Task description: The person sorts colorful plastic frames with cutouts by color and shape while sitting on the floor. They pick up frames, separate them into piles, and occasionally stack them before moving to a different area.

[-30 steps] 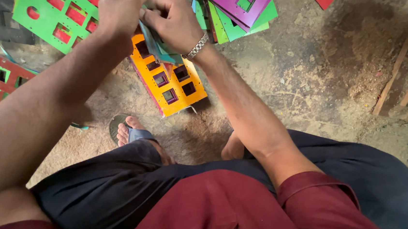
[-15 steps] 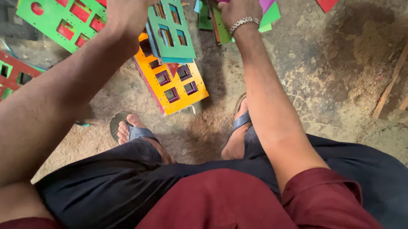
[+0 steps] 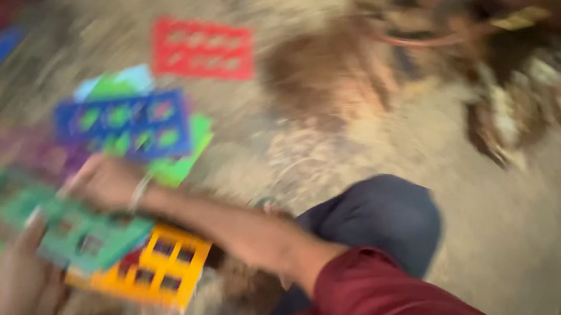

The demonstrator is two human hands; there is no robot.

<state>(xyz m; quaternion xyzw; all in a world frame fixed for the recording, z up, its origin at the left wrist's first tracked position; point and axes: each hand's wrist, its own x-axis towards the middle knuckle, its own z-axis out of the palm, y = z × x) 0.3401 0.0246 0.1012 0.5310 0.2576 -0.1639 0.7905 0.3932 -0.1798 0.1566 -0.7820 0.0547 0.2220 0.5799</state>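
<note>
The picture is heavily blurred by head motion. My left hand (image 3: pixel 17 285) is at the lower left, fingers on the edge of a teal cut-out panel (image 3: pixel 83 236), which it holds tilted over a yellow cut-out panel (image 3: pixel 162 267) on the ground. My right hand (image 3: pixel 105 181), with a metal bracelet on its wrist, reaches across to the teal panel's upper edge, just below a blue panel (image 3: pixel 124 126). Whether it grips anything is lost in the blur.
More grid panels lie on the dirt floor: a red one (image 3: pixel 202 47) farther off, green ones (image 3: pixel 183 155) under the blue, purple (image 3: pixel 40 156) at the left. My knee in dark trousers (image 3: pixel 372 223) is bent at centre. A brown heap of debris (image 3: pixel 523 98) lies at the right.
The view has swung to the right and blurred. My right hand has come back from the purple panel to the teal panel. The left hand still has the teal panel.
</note>
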